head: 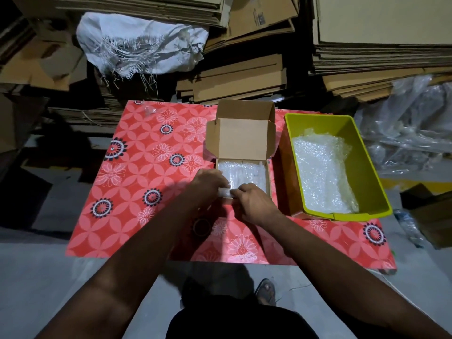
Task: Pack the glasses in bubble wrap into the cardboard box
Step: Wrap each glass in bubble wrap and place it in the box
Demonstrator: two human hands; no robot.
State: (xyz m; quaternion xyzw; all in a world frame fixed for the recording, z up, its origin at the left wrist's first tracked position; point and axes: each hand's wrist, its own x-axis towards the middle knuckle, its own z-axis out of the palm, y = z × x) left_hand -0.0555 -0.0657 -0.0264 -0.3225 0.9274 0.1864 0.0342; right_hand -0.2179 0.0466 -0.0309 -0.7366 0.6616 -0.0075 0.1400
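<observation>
A small cardboard box (268, 178) stands open on the red flowered table, its lid (242, 138) tilted up at the back. Bubble-wrapped bundles (247, 173) fill its inside. Over the box's near left corner, my left hand (209, 185) and my right hand (255, 203) meet and both pinch a small piece of bubble wrap (226, 192). Whether a glass is inside that piece cannot be told. My hands hide the box's front wall.
A yellow-green plastic bin (362, 152) with loose bubble wrap (320, 172) stands right of the box. Stacks of flat cardboard (244, 79) and a white sack (141, 42) rise behind the table (146, 167). Clear plastic sheeting (413, 128) lies at the right.
</observation>
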